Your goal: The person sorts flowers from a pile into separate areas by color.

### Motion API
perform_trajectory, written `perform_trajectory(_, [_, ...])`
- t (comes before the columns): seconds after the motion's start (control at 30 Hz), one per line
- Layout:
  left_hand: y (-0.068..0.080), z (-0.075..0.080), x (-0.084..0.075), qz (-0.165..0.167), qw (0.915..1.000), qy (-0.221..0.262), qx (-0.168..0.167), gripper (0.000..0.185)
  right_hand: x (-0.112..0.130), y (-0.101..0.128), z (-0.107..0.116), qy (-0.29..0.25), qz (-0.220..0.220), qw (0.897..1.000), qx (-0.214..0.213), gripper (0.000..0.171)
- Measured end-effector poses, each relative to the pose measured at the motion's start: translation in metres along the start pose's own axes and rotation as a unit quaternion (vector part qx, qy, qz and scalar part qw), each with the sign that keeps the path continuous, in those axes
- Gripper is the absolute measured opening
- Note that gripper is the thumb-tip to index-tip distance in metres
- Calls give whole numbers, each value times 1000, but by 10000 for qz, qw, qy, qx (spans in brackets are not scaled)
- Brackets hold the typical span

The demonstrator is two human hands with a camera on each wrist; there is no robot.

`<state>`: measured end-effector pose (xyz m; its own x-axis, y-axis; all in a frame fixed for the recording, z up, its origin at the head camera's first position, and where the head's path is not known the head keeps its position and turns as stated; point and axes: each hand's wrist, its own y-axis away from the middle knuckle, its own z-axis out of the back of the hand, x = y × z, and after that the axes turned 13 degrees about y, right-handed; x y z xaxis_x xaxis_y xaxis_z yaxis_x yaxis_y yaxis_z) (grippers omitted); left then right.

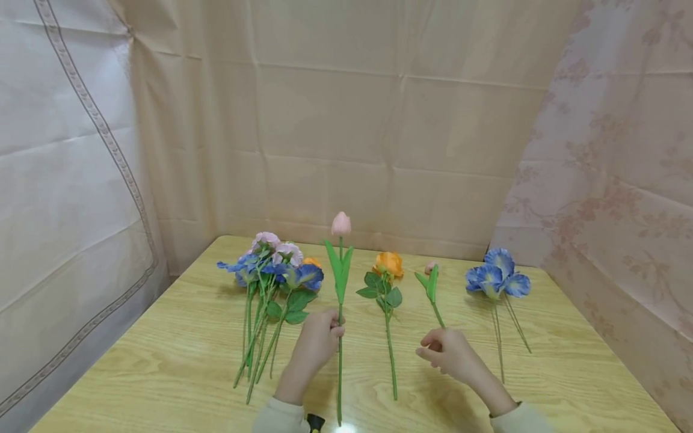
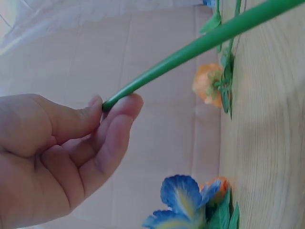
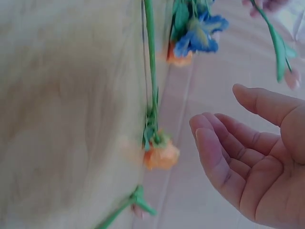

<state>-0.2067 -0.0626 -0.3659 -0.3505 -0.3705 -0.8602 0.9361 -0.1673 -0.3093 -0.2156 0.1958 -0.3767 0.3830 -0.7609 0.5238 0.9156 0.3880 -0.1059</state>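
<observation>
Left hand (image 1: 316, 340) pinching green stem of pink artificial tulip (image 1: 340, 224), held upright over pale wooden table (image 1: 162, 355). Right hand (image 1: 446, 352) relaxed, fingers loosely curled, empty, apparently just above table near small pink bud stem (image 1: 432, 282).

wooden table (image 1: 178, 343) — blue-pink bunch (image 1: 271, 270) left; orange rose (image 1: 388, 264) centre; blue flowers (image 1: 498, 278) right; cloth backdrop (image 1: 379, 120)

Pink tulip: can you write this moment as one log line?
left hand pinches pink tulip stem, upright | right hand open, empty | orange rose on table
</observation>
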Motion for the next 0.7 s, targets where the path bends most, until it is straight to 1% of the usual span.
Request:
perform_trajectory(0.07, [0, -4, 0, -149, 9996, 232, 80, 3, 3, -1, -6, -26, 204, 9998, 81, 24])
perform_trajectory(0.13, [1, -8, -2, -196, 9985, 487, 161, 4, 8, -2, -13, 13, 405, 9992, 60, 22])
perform_trajectory(0.23, [1, -14, -5, -204, 9968, 733, 251, 3, 17, -3, -24, -29, 796, 9966, -213, 17])
perform_trajectory(0.33, [1, -19, -9, -156, 9946, 944, 392, 2, 27, -3, -34, -260, 1079, 9926, -483, 15])
perform_trajectory(0.4, [1, -22, -11, -185, 9929, 1064, 491, 2, 33, -3, -39, -449, 1200, 9899, -605, 15])
perform_trajectory(0.53, [3, -27, -16, -340, 9922, 1025, 618, 4, 41, -1, -47, -878, 1324, 9848, -708, 13])
perform_trajectory(0.7, [4, -30, -20, -491, 9920, 923, 706, 8, 46, 0, -52, -1359, 1561, 9748, -828, 10])
